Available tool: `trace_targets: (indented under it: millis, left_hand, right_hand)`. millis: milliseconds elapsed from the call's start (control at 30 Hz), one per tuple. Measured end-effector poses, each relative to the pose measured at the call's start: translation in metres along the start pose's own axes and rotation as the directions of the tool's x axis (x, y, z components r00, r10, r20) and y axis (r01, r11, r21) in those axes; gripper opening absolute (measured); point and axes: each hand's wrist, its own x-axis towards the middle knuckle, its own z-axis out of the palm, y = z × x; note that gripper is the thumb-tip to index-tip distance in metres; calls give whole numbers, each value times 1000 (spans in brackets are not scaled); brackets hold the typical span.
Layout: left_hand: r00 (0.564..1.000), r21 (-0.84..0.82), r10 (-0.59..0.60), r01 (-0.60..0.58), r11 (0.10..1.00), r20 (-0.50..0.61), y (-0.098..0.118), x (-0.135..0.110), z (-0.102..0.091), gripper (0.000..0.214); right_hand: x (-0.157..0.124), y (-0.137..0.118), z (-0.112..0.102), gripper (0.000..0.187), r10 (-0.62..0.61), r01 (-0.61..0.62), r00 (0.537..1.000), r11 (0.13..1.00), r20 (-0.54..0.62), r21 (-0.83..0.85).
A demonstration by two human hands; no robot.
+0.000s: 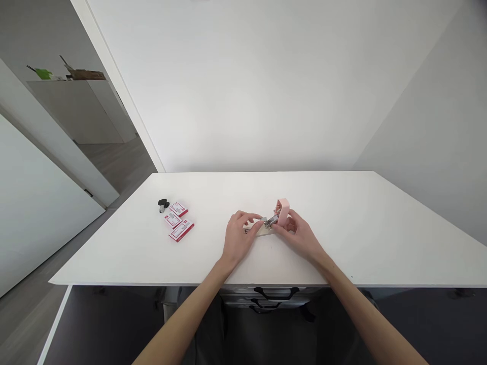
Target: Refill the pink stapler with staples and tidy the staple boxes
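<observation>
A pink stapler [282, 210] lies opened on the white table [342, 223], its top flipped up and its metal staple channel showing. My left hand [239, 237] pinches the front end of the stapler's base and metal rail. My right hand [300, 234] is curled around the stapler's hinge end, just below the raised pink top. Both hands meet near the middle of the table. What the fingertips hold beyond the stapler is too small to make out.
Three red and white staple boxes [177, 222] lie at the left of the table, with a small black staple remover [163, 205] beside them. A dark bag [274, 296] sits below the near edge. A shelf unit [81, 109] stands far left.
</observation>
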Motion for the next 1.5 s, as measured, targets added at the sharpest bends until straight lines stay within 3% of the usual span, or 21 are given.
trace_targets:
  millis: [500,1500]
  left_hand:
    - [997,6,-47,47,999,64,0,3,11,16]
    - [992,130,-5,-11,991,125,-4,-2,16,14]
  right_hand:
    - [-2,0,-2,37,9,-12,999,998,45,56]
    - [-5,1,-2,46,-45,45,999,999,2,21]
